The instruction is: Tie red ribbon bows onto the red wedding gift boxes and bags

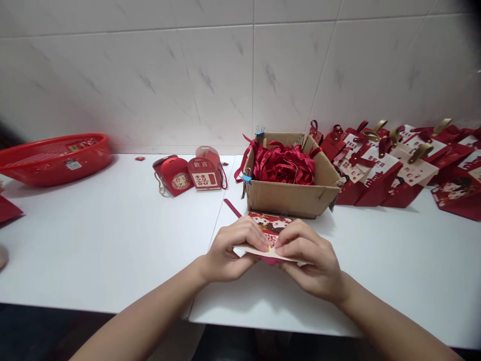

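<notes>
Between my two hands is a red paper gift box (pixel 269 223) printed with cartoon figures, its pale flap folded toward me. My left hand (pixel 235 248) pinches the left part of the flap, thumb beneath and fingers on top. On the other side my right hand (pixel 311 255) grips the flap the same way. A small yellow piece (pixel 269 248) shows at the flap's middle, between my fingertips. Dark red material bulges under the flap there. A dark red ribbon strip (pixel 232 208) sticks out beyond my left hand.
Just behind my hands stands a cardboard box (pixel 293 198) full of red ribbons (pixel 283 165), with blue binder clips (pixel 246 178) on its edge. Many finished-looking red gift boxes (pixel 376 170) crowd the right. Two small red boxes (pixel 205 173) stand left of centre; a red plastic basket (pixel 56 163) lies far left.
</notes>
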Motion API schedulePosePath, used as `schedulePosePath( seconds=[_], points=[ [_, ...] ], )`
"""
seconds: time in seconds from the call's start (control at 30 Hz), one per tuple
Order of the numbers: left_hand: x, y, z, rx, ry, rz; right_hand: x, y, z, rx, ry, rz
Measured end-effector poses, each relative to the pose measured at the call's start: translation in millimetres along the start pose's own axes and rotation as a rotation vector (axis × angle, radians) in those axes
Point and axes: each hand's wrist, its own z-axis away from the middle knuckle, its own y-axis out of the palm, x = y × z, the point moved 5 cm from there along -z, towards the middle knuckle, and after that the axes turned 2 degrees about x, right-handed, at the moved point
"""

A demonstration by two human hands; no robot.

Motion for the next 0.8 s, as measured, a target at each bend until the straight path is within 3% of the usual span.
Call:
schedulePosePath(
  seconds=[0.53,0.8],
  points=[
    [-0.2,-1.6,-1.2,-0.025,-0.009,-0.009,-8.8,0.8,3.5,0.061,-0.111,-0.009],
    [-3.3,1.1,-1.9,0.038,-0.011,0.001,-5.5,1.8,5.0,0.033,-0.133,0.036]
  ],
)
